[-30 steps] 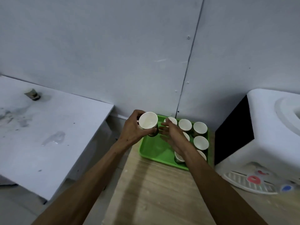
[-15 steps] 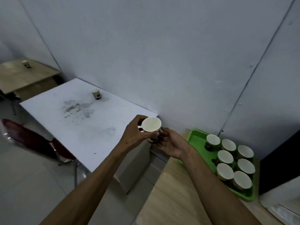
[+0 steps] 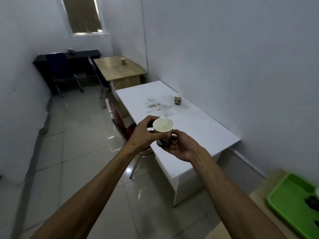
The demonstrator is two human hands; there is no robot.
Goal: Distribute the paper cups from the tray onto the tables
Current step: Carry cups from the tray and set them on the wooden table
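Paper cup (image 3: 163, 131) upright: our left hand (image 3: 144, 133) grips its side, right hand (image 3: 179, 146) cradles its base; we advise carrying level, no squeezing.

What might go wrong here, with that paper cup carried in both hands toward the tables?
The held cup is thin paper; the left hand and right hand might crush it if they squeeze. The white table already has a cup and stains, so setting it there might double up or dirty it.

Two bare forearms, no sleeves, left hand (image 3: 144, 133), right hand (image 3: 183, 147), unadorned
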